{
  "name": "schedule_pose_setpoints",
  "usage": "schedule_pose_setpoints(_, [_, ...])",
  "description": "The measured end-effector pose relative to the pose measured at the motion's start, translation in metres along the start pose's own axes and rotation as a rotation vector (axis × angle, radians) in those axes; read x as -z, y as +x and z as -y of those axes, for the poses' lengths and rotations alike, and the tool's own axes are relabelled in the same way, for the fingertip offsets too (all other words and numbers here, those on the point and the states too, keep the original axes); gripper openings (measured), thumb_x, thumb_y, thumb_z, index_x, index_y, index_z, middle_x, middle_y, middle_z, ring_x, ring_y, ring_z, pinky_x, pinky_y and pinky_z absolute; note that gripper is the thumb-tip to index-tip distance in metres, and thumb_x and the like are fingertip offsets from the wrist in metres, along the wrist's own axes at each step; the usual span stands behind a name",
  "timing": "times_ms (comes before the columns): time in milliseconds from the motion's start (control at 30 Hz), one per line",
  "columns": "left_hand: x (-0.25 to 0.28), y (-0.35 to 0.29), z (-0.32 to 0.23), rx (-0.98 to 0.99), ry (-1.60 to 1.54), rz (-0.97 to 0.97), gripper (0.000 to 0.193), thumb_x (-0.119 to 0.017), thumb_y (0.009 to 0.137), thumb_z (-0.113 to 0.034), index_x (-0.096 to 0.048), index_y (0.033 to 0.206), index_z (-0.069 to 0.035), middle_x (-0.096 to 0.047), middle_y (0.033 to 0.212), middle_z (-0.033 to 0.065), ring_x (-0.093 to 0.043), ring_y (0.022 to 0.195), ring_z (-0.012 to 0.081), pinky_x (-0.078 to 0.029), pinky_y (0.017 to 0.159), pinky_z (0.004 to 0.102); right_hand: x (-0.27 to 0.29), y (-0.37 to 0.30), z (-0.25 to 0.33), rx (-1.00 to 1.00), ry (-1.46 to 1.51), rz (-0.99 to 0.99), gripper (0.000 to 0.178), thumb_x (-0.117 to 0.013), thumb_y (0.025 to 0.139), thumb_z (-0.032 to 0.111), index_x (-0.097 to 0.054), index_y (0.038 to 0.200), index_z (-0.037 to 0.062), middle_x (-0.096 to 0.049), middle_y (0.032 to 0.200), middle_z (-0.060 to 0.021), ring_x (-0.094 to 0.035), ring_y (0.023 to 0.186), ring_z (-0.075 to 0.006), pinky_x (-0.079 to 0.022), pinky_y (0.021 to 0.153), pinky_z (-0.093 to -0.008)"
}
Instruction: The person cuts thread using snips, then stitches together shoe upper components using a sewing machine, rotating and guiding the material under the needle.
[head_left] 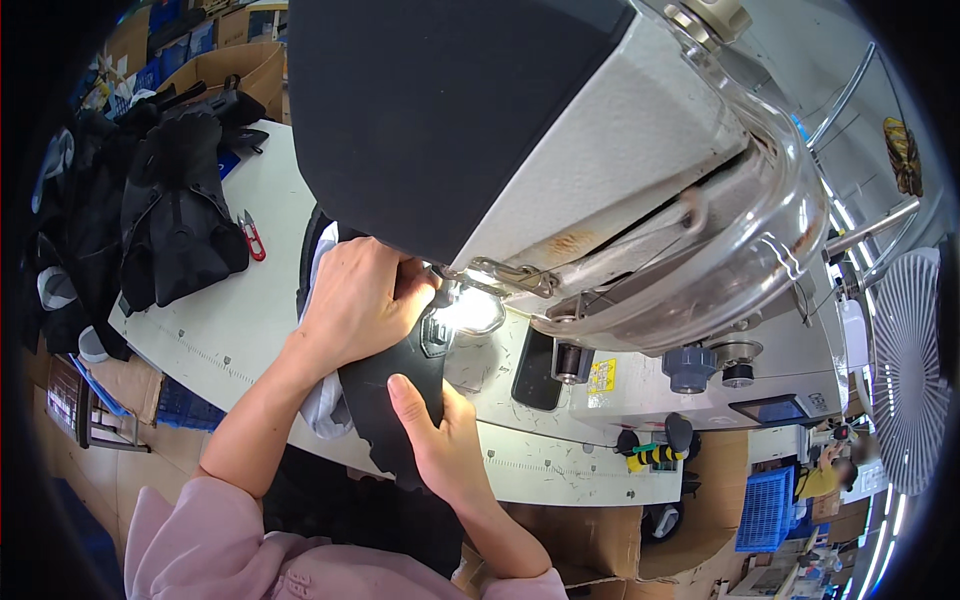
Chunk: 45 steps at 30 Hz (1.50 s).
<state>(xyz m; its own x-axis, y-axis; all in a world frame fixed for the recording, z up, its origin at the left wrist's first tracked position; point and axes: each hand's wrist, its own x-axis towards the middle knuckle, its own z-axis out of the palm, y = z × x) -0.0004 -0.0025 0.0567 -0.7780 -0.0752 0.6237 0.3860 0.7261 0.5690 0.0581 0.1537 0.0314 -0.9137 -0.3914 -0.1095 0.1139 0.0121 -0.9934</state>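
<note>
A black flat piece of material (400, 375) with a wavy lower edge lies under the sewing machine (600, 190). A small dark patch with a light outline (436, 333) sits on it beside the machine's bright lamp. My left hand (360, 300) is closed with bent fingers on the black piece close to the needle area; its fingertips are partly hidden. Lower down, my right hand (443, 440) grips the piece's right edge, thumb on top and fingers beneath. Pale grey cloth (325, 410) shows below my left wrist. The dark machine cover hides the needle's upper part.
Red-handled thread snips (251, 237) lie on the white table (200, 335), beside a pile of black sewn pieces (180, 220). A dark phone (536, 370) rests right of the lamp. Cardboard boxes (710, 500) and a blue crate (764, 510) stand beyond the table; a fan (905, 370) is far right.
</note>
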Motion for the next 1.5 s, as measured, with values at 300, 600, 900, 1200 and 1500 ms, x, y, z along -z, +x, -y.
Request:
schedule_pose_setpoints(300, [0.014, 0.009, 0.011, 0.263, -0.397, 0.134, 0.013, -0.054, 0.087, -0.009, -0.058, 0.087, 0.003, -0.058, 0.067, 0.0157, -0.057, 0.060, 0.0252, -0.042, 0.059, 0.0363, 0.016, 0.007, -0.025, -0.034, 0.344, 0.252, 0.058, -0.050, 0.097, 0.052, -0.054, 0.119, -0.0011, -0.064, 0.097, -0.0064, -0.061, 0.080, -0.0092, -0.050, 0.069, -0.0235])
schedule_pose_setpoints(600, [0.026, -0.017, -0.018, 0.161, -0.154, 0.110, 0.022, -0.073, 0.080, -0.014, -0.054, 0.083, -0.001, -0.051, 0.053, 0.0080, -0.050, 0.048, 0.0202, -0.038, 0.049, 0.0320, 0.025, 0.015, -0.013, -0.318, 0.883, 0.510, 0.064, -0.057, 0.093, 0.043, -0.042, 0.135, -0.0040, -0.060, 0.118, -0.0214, -0.067, 0.099, -0.0320, -0.061, 0.074, -0.0343])
schedule_pose_setpoints(900, [0.011, -0.013, -0.021, 0.121, 0.100, 0.216, 0.065, -0.083, 0.066, -0.050, -0.056, 0.100, -0.001, -0.063, 0.075, 0.0055, -0.063, 0.060, 0.0216, -0.047, 0.057, 0.0335, 0.036, 0.009, 0.007, -0.452, 0.627, 0.369, 0.059, -0.056, 0.094, 0.042, -0.048, 0.125, -0.0078, -0.064, 0.104, -0.0215, -0.070, 0.083, -0.0272, -0.059, 0.061, -0.0311])
schedule_pose_setpoints(1200, [0.002, -0.019, -0.017, 0.196, -0.034, 0.162, 0.035, -0.072, 0.069, -0.015, -0.054, 0.095, -0.001, -0.052, 0.054, 0.0054, -0.053, 0.047, 0.0226, -0.040, 0.050, 0.0335, 0.040, 0.007, 0.001, -0.451, 0.582, 0.308, 0.053, -0.057, 0.094, 0.039, -0.051, 0.119, -0.0071, -0.064, 0.101, -0.0201, -0.069, 0.077, -0.0251, -0.060, 0.062, -0.0361])
schedule_pose_setpoints(1500, [-0.010, -0.024, -0.015, 0.164, -0.222, 0.010, 0.036, -0.061, 0.077, -0.002, -0.041, 0.106, -0.001, -0.044, 0.052, 0.0033, -0.049, 0.043, 0.0213, -0.035, 0.048, 0.0333, 0.043, 0.008, 0.007, -0.453, 0.638, 0.315, 0.052, -0.057, 0.095, 0.040, -0.052, 0.118, -0.0063, -0.064, 0.099, -0.0180, -0.069, 0.073, -0.0237, -0.061, 0.064, -0.0340])
